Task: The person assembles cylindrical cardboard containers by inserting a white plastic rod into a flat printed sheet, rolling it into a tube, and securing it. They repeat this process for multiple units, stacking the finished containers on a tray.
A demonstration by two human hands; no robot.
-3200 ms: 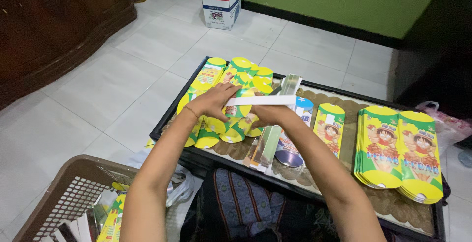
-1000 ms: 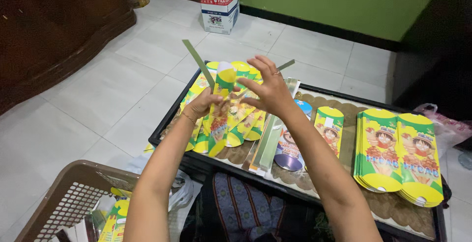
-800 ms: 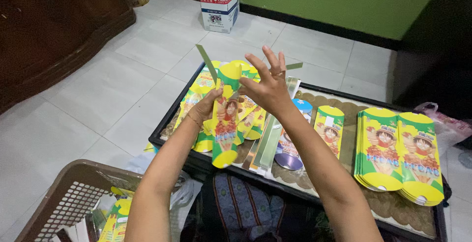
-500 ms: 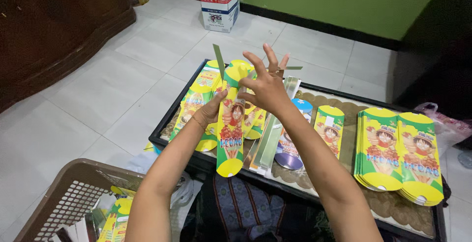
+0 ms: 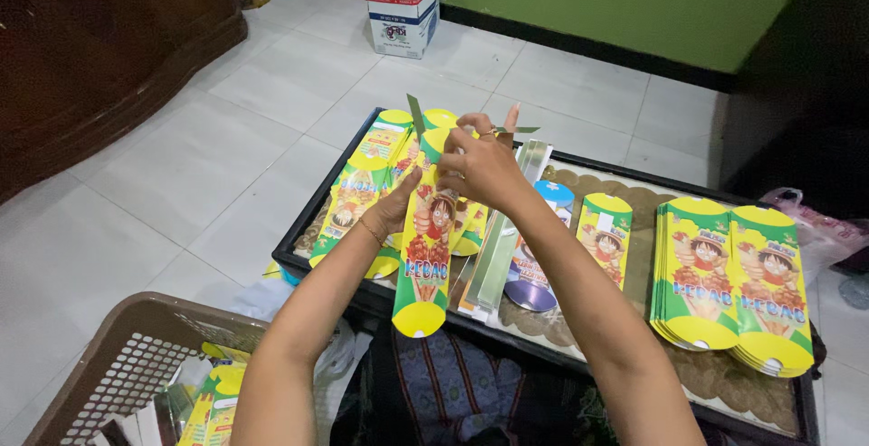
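You had the flat yellow-and-green snack sleeve (image 5: 425,256) lifted upright off the tray, its rounded lower flap hanging free toward your lap, and that loose end was the likeliest source of trouble: with nothing bracing it, the card could have swung or bowed as you worked at the top, creasing the print or pulling the fold out of line. Your left hand (image 5: 391,209) was closed on the sleeve's left edge about midway up, thumb in front, while your right hand (image 5: 484,161) pinched the top end with the thumb and first fingers, the others lifted clear. A thin green strip (image 5: 415,116) stuck up just above your right hand; whether it was liner or part of the flap I could not tell, but a strip like that might have torn short or stuck askew if pulled at an angle. Just beyond and below your hands lay the fanned pile of flat sleeves (image 5: 362,188), close enough for the hanging end to catch. The sleeve itself was a long, narrow card, glossy, with a cartoon figure in a straw hat and rounded yellow ends. Well off to your right sat two neat stacks of sleeves (image 5: 729,283) on the black tray (image 5: 299,260); near your left elbow stood a brown plastic basket (image 5: 118,369).
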